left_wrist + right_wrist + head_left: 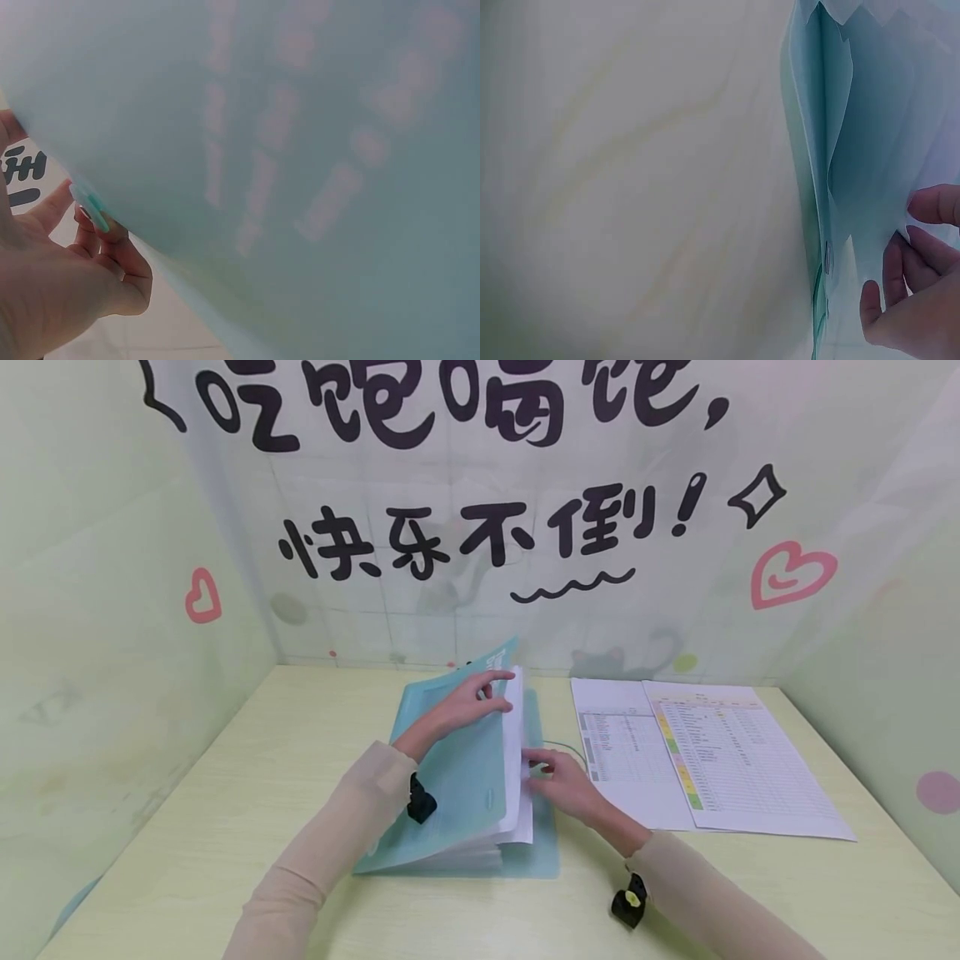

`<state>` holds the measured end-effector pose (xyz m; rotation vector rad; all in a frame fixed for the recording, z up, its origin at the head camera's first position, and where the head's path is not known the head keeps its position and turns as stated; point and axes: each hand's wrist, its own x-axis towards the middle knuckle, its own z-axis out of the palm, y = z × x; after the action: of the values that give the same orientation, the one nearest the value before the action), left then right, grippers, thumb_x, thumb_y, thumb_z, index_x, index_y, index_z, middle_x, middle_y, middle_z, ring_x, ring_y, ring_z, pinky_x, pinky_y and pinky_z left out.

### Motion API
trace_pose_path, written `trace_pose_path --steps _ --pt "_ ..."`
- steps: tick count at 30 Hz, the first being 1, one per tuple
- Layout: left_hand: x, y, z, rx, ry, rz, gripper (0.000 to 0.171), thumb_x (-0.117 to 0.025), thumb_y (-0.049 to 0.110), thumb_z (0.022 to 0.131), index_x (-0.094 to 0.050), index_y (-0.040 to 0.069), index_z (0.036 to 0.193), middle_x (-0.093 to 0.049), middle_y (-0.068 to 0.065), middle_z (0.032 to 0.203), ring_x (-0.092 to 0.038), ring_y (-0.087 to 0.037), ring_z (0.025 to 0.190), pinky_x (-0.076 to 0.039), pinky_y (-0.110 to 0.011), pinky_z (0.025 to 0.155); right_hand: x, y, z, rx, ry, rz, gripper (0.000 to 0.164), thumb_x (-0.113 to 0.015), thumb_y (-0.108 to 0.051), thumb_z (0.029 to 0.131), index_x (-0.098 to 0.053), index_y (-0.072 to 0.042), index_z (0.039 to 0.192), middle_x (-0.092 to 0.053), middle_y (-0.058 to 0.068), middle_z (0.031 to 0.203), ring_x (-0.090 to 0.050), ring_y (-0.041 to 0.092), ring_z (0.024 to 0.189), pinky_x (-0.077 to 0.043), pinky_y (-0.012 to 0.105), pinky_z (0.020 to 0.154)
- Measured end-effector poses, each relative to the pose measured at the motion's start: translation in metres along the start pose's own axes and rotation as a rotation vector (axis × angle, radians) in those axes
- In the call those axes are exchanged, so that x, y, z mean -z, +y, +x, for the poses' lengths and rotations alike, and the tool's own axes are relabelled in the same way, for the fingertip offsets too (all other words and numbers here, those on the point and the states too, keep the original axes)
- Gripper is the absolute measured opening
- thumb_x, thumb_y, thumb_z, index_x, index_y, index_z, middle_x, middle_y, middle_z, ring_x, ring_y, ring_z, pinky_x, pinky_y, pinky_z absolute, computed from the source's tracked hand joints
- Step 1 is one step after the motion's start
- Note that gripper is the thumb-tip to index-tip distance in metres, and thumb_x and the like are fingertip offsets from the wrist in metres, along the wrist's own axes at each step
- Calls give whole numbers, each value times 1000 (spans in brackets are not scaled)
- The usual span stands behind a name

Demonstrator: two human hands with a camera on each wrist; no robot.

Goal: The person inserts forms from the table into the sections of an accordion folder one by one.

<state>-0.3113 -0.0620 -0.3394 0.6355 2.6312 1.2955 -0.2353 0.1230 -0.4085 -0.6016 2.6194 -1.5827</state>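
Observation:
A light blue expanding file folder [450, 777] lies on the table with its front cover raised and tilted to the left. White sheets [513, 768] show along its right edge. My left hand [468, 703] holds the raised cover and leaves near their upper right edge. In the left wrist view, the broad blue cover [300, 150] fills most of the frame, and a small green tab [90, 208] sits by the fingers. Lower down, my right hand [566, 785] pinches the edge of a sheet. The right wrist view shows it beside fanned blue pockets [870, 127].
To the right, two printed sheets [750, 760] with tables overlap on the wooden table [240, 810]. A thin green elastic cord [567, 747] loops out beside the folder. Behind stands a wall sheet [420, 627] with large black characters.

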Motion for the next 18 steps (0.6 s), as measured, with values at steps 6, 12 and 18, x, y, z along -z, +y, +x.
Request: trace_pose_path --steps 6,12,18 --pt "0 1 -1 -1 1 -8 48 -58 28 84 -44 23 130 -42 -7 92 -41 -21 80 -35 -30 63 0 -15 -4 7 -83 153 39 -52 5 81 -51 6 119 -56 13 111 -53 25 95 -37 44 85" --pt "0 0 -1 -13 -5 -13 48 -57 26 84 -44 22 130 -42 -7 90 -40 -21 78 -34 -29 61 -2 -18 -5 -9 -88 152 40 -50 6 80 -50 5 120 -55 13 112 -53 25 97 -37 42 86" --pt "1 1 0 -7 -1 -18 47 -57 26 84 -44 22 129 -42 -8 90 -40 -21 76 -33 -30 60 -3 -11 -2 -28 -104 139 40 -52 3 82 -49 3 122 -56 12 111 -51 21 88 -40 36 80"
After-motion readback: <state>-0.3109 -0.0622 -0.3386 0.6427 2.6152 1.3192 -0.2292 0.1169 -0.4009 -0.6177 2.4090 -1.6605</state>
